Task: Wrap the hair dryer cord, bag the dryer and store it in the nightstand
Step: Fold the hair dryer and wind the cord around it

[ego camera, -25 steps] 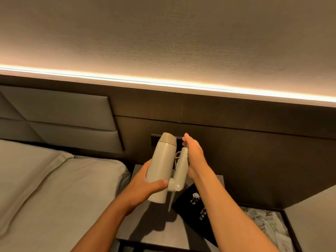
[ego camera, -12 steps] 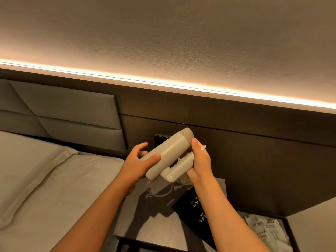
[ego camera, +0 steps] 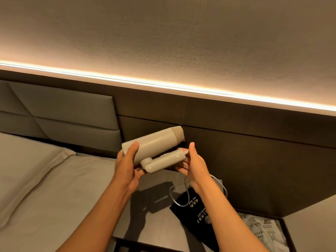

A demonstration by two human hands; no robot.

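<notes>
Above the nightstand tabletop [ego camera: 154, 219], both hands hold the folded hair dryer [ego camera: 154, 144] up in the air. The left hand [ego camera: 128, 164] is wrapped round the barrel's near end, and the right hand [ego camera: 193, 163] pinches the handle tip. The cord [ego camera: 179, 203] droops in a loop down onto the black bag [ego camera: 198, 217] lying on the tabletop, bed [ego camera: 45, 179] off to the left.

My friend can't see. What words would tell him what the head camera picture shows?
Two hands hold a folded beige hair dryer above a nightstand: the left hand grips its barrel, the right hand its handle end. Its cord loops down over a black bag.
</notes>
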